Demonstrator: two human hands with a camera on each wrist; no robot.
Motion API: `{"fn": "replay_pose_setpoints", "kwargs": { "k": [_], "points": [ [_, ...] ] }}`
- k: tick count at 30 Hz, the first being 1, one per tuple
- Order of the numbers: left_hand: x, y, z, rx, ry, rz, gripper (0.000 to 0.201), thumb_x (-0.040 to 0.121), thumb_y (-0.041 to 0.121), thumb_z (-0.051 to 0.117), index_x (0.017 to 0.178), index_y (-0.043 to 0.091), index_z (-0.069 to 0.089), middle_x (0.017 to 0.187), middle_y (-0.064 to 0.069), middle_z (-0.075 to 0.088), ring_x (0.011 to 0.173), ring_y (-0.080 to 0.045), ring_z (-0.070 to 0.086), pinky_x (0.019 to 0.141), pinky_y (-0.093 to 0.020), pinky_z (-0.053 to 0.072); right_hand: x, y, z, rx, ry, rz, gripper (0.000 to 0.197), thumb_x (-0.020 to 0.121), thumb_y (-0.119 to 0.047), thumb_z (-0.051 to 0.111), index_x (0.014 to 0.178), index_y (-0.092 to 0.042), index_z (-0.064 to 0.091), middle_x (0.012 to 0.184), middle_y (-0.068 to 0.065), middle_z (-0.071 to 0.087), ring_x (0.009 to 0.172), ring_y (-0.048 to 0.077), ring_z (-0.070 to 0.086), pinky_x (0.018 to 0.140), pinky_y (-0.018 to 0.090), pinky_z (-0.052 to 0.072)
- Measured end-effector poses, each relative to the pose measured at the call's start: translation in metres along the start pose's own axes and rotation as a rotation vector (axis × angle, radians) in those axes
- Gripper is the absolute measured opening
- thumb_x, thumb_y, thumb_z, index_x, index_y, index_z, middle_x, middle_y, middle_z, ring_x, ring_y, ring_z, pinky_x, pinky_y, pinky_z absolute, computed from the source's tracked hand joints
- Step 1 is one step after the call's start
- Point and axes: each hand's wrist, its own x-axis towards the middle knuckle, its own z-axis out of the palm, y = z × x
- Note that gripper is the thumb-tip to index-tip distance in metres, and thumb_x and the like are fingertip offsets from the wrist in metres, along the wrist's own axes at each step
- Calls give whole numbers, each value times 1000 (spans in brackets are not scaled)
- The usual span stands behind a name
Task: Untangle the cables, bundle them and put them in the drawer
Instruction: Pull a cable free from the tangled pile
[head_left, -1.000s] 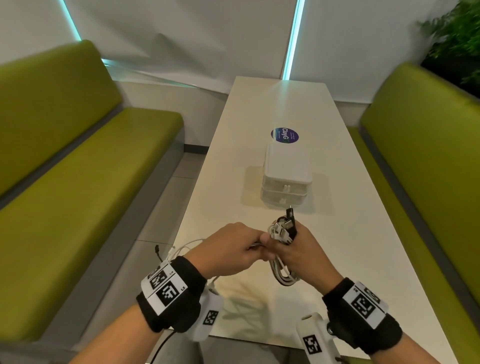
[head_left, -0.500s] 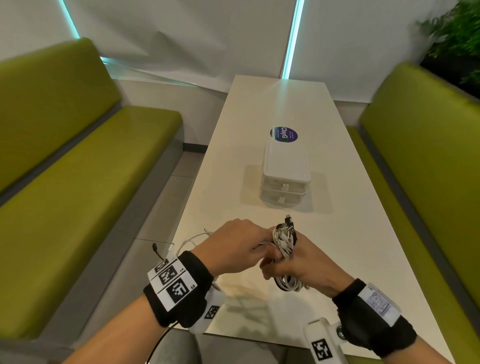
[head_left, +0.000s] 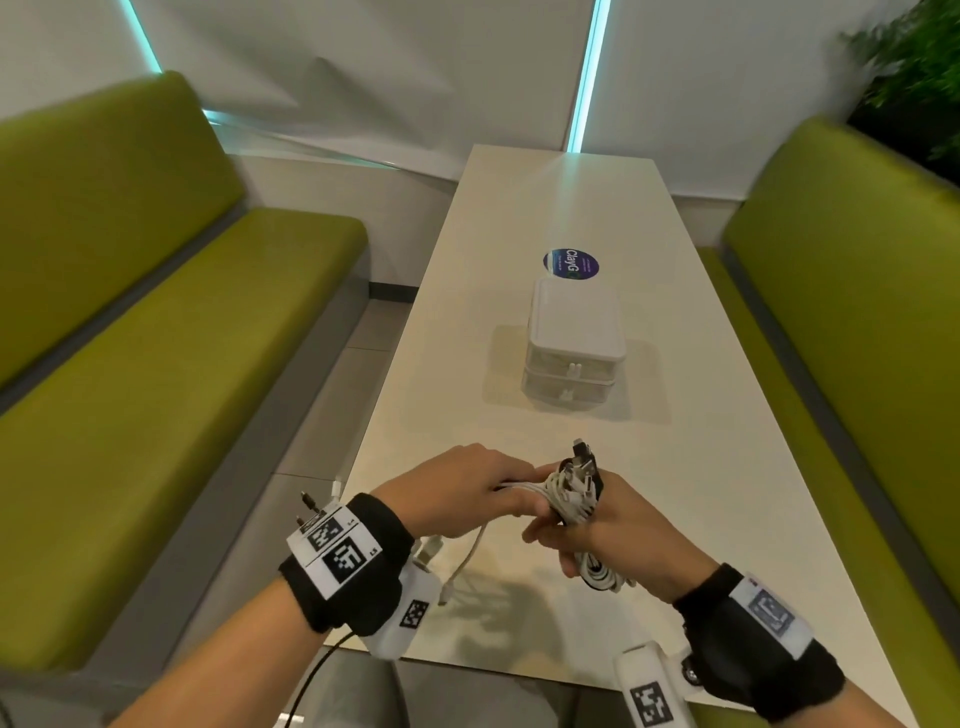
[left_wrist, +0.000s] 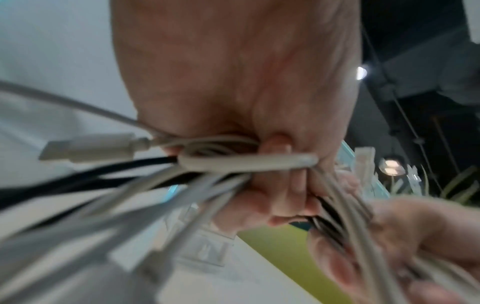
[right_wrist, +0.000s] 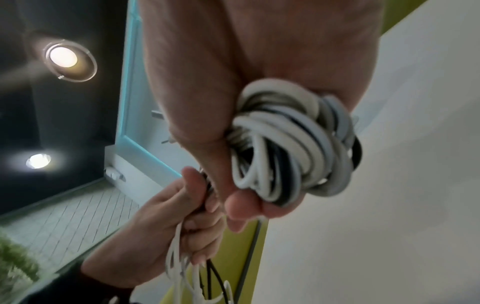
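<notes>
As before, both hands (head_left: 519, 512) grip cable bundle (head_left: 574, 493).

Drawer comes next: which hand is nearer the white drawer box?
Right, narrowly. The right hand grips the cable bundle just short of the drawer box; the left hand pinches cable ends farther left.

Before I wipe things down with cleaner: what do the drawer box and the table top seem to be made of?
The drawer box looks like moulded plastic: a white matte lid with rounded corners over cloudy, see-through drawer fronts. The table top looks like cream laminate with a smooth satin finish, since it mirrors the blue light strip faintly; its core can't be told.
</notes>
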Motion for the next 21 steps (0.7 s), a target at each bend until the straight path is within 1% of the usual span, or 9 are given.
{"fn": "replay_pose_setpoints", "kwargs": {
  "k": [2, 4, 7, 10, 12, 13, 16, 19, 21],
  "points": [
    [2, 1, 1, 75, 0, 18, 16, 93, 48, 53, 95, 37, 65, 54, 10, 46, 55, 0, 46, 54, -19, 27, -3, -5, 0, -53, -20, -19, 32, 80, -1, 73, 108, -11, 62, 83, 19, 68, 51, 24, 56, 56, 34, 49],
    [4, 3, 1, 210, -13, 41, 27, 95, 48, 50, 118, 39, 62, 53, 8, 44, 56, -4, 46, 55, -21, 28, -5, -9, -1, -86, -44, -24, 30, 79, -8, 77, 105, -14, 64, 75, 11, 64, 52, 25, 57, 56, 34, 50],
    [4, 10, 0, 382, 6, 96, 32, 97, 50, 43, 126, 42, 53, 59, 5, 48, 63, -16, 49, 61, -32, 36, -4, -9, -2, -64, -26, -16, 26, 79, -7, 76, 102, -6, 63, 72, 10, 62, 55, 29, 60, 59, 36, 53],
    [6, 11, -2, 474, 53, 86, 29, 98, 50, 41, 107, 28, 57, 78, -4, 63, 76, -27, 58, 64, -35, 37, -1, -5, -1, -31, -12, -14, 18, 81, 2, 71, 96, 3, 61, 74, 15, 65, 67, 38, 68, 62, 37, 54],
    [8, 12, -2, 529, 106, 82, 27, 99, 47, 40, 95, 23, 52, 85, -6, 66, 79, -29, 59, 63, -35, 35, 0, -6, -1, 14, -28, 1, 12, 82, 7, 66, 90, -1, 62, 79, 17, 69, 73, 37, 71, 63, 37, 54],
    [8, 12, -2, 538, 122, 79, 25, 99, 45, 40, 92, 23, 49, 86, -5, 66, 79, -29, 59, 63, -34, 34, 0, -7, -2, 35, -48, 13, 14, 83, 8, 64, 86, -5, 64, 81, 18, 70, 69, 34, 69, 61, 35, 53],
    [5, 8, 1, 493, 153, 100, 17, 97, 38, 44, 84, 28, 45, 78, 2, 68, 74, -24, 61, 62, -33, 36, -2, -11, -7, -24, -109, 44, 31, 85, 6, 62, 70, -21, 65, 74, 16, 68, 50, 24, 55, 53, 29, 46],
    [1, 5, 3, 297, 139, 106, 22, 90, 43, 58, 73, 33, 50, 61, 8, 64, 60, -10, 60, 61, -29, 43, -2, -15, -10, -223, -89, 34, 12, 86, -6, 64, 77, -13, 62, 60, 8, 58, 47, 20, 47, 50, 26, 41],
    [-1, 5, 4, 78, 100, 45, 24, 85, 48, 65, 74, 29, 56, 54, 11, 62, 54, -4, 60, 59, -22, 43, 2, -18, -10, -429, -13, -39, 13, 83, -22, 72, 83, -15, 61, 61, -2, 57, 46, 13, 48, 49, 26, 40]
  ]
}}
